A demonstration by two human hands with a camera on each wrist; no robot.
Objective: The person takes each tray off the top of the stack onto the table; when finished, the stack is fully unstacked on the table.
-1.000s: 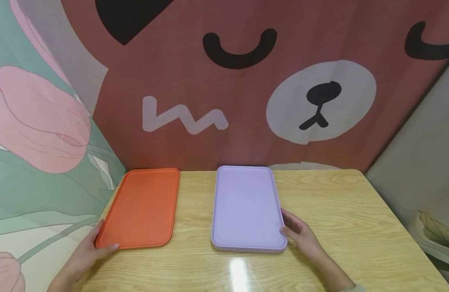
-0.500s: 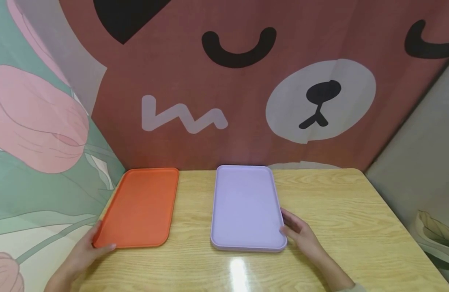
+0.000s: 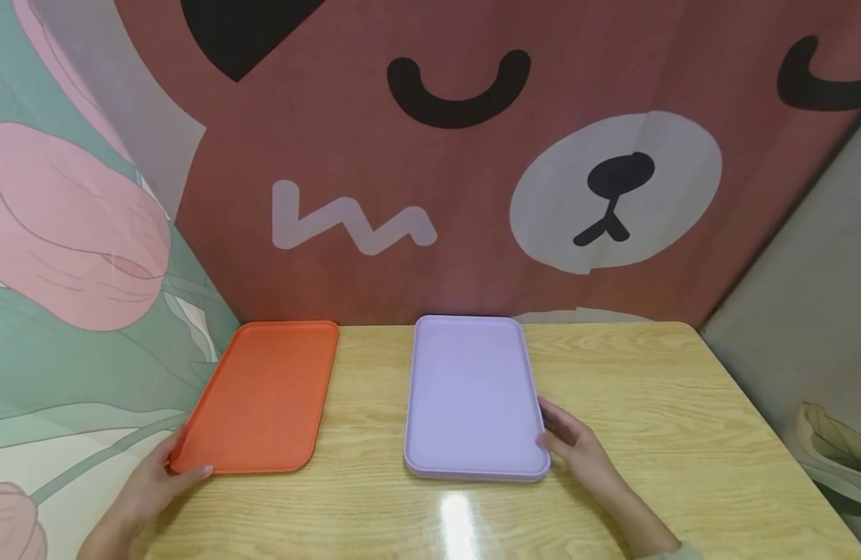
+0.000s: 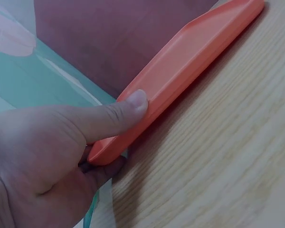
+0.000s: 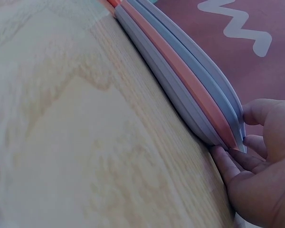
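Observation:
My left hand [image 3: 145, 490] grips the near left corner of an orange rectangular tray [image 3: 258, 397]. In the left wrist view, the thumb lies over the tray's rim and the other fingers reach beneath its corner. The tray lies low over the left side of the table, with shadow along its near edge. To its right sits a stack of trays with a lilac one [image 3: 475, 397] on top. From the right wrist view, an orange tray [image 5: 180, 78] and a grey-blue one [image 5: 194, 59] show between lilac ones. My right hand [image 3: 587, 459] holds the stack's right edge, fingertips along its side.
The wood-grain table [image 3: 647, 404] extends between the trays and to the right. Behind it hangs a reddish-brown curtain [image 3: 402, 163] printed with a bear face. A flower-patterned curtain [image 3: 73, 311] borders the left side, close to the orange tray.
My left hand and the orange tray have slid a little to the left, widening the gap to the stack. The right hand and the stack have stayed in place.

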